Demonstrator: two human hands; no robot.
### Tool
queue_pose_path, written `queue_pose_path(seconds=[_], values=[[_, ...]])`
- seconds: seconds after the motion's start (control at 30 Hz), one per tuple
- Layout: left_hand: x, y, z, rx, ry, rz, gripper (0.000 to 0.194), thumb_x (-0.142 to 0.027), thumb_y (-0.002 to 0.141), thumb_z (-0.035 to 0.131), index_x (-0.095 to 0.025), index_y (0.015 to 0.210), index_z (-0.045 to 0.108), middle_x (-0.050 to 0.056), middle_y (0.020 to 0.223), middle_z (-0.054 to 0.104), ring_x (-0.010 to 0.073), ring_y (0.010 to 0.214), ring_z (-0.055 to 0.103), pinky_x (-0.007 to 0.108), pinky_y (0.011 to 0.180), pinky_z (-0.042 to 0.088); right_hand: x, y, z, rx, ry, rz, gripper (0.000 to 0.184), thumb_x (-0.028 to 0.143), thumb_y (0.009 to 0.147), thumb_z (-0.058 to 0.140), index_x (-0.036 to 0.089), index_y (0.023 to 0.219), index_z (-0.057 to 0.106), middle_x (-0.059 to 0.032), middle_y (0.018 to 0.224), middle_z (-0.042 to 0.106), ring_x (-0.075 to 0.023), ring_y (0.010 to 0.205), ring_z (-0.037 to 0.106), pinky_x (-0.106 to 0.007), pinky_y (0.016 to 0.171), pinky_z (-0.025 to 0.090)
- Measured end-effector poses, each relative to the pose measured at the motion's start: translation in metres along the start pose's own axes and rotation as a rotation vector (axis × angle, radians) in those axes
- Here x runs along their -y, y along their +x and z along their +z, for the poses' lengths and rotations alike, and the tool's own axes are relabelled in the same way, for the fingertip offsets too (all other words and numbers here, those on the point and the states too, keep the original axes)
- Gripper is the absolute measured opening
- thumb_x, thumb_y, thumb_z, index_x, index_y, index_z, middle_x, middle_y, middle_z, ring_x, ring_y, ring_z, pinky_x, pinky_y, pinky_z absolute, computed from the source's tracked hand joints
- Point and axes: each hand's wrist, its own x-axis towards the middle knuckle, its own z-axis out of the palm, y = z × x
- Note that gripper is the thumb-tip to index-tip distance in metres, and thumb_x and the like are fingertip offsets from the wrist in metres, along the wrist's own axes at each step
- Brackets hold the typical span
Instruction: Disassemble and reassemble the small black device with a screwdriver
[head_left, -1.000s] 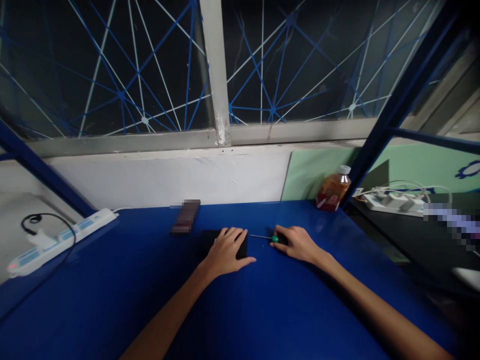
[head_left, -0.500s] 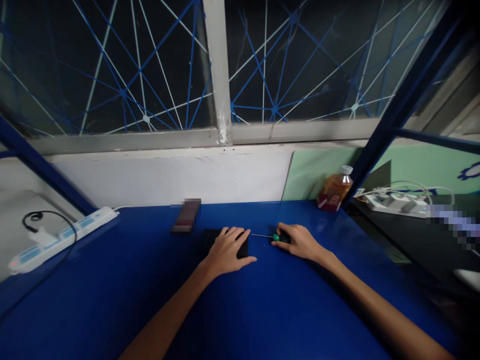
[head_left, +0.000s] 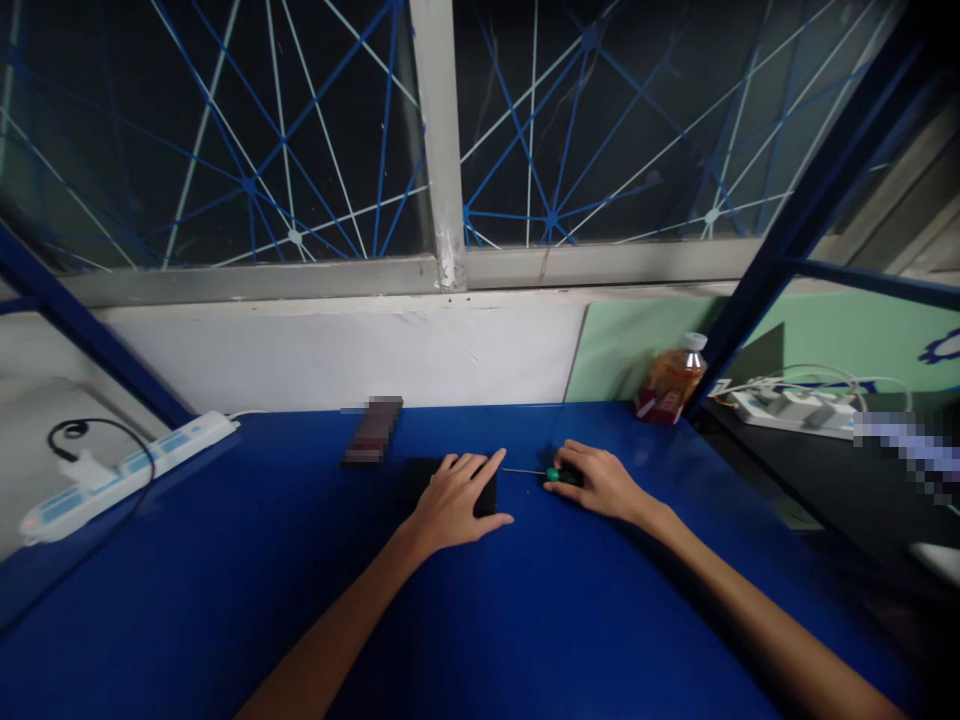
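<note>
My left hand (head_left: 454,503) lies flat with spread fingers on a flat black device (head_left: 420,482) on the blue table (head_left: 480,620). Just to its right my right hand (head_left: 600,480) curls over the handle of a small green-collared screwdriver (head_left: 551,475), whose thin shaft points left toward the black device. The screwdriver rests on or just above the tabletop.
A dark blurred block (head_left: 373,432) lies behind the black device. A white power strip (head_left: 120,475) with a black cable sits at the far left. An orange-liquid bottle (head_left: 670,380) stands at the back right. Another power strip (head_left: 787,408) lies on the neighbouring dark desk. A blue post (head_left: 795,210) slants at the right.
My right hand's fingers have shifted slightly on the screwdriver handle, lifting a little. My left hand's index finger has raised a bit; otherwise nothing moved.
</note>
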Motion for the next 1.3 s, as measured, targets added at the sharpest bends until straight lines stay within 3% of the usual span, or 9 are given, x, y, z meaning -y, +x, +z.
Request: queue_pose_path(seconds=[0.17,0.33,0.57,0.7,1.13,1.3], values=[[-0.001,0.001,-0.003,0.001,-0.024,0.035,0.067,-0.063,0.080,0.055,-0.023,0.133,0.044,0.011,0.125,0.055,0.0297,0.113,0.050,0.048,0.096,0.038,0.004,0.000,0.003,0.024,0.029,0.024,0.025,0.045,0.086,0.056,0.022,0.093,0.055,0.0005,0.068,0.063,-0.0173,0.061,0.059,-0.025,0.057,0.034],[0.000,-0.001,-0.004,-0.008,-0.044,0.103,0.059,-0.066,0.076,0.058,-0.022,0.115,0.060,0.012,0.133,0.050,0.0330,0.124,0.043,0.051,0.099,0.034,0.003,0.001,0.004,0.008,0.016,-0.018,0.035,0.050,0.092,0.044,0.021,0.088,0.062,-0.0038,0.078,0.067,-0.0183,0.071,0.062,-0.026,0.061,0.036],[0.000,-0.002,-0.004,0.016,-0.061,0.112,0.061,-0.067,0.077,0.056,-0.023,0.118,0.060,0.012,0.133,0.053,0.0325,0.123,0.045,0.053,0.101,0.031,0.002,0.000,0.004,-0.008,-0.009,0.038,0.026,0.047,0.083,0.060,0.021,0.084,0.057,-0.0020,0.081,0.065,-0.0159,0.064,0.058,-0.025,0.057,0.034],[0.001,-0.002,-0.003,0.014,-0.050,0.102,0.063,-0.068,0.076,0.056,-0.023,0.121,0.059,0.011,0.133,0.052,0.0323,0.123,0.046,0.053,0.101,0.031,0.003,0.000,0.005,0.008,0.003,0.082,0.020,0.041,0.082,0.060,0.022,0.086,0.054,0.0006,0.069,0.063,-0.0159,0.060,0.057,-0.024,0.055,0.031],[-0.003,0.000,-0.007,0.015,-0.019,0.127,0.074,-0.069,0.078,0.052,-0.020,0.133,0.048,0.013,0.137,0.050,0.0322,0.127,0.043,0.053,0.102,0.032,0.002,0.001,0.000,-0.010,0.008,0.089,0.019,0.040,0.080,0.061,0.023,0.084,0.054,0.0012,0.069,0.062,-0.0154,0.059,0.055,-0.024,0.055,0.030],[-0.005,0.000,-0.006,-0.017,-0.052,0.117,0.075,-0.067,0.078,0.055,-0.018,0.133,0.047,0.014,0.132,0.055,0.0337,0.128,0.042,0.057,0.106,0.026,0.001,0.001,-0.005,-0.008,0.032,0.078,0.021,0.042,0.078,0.062,0.023,0.083,0.055,0.0020,0.065,0.060,-0.0148,0.057,0.053,-0.025,0.056,0.031]])
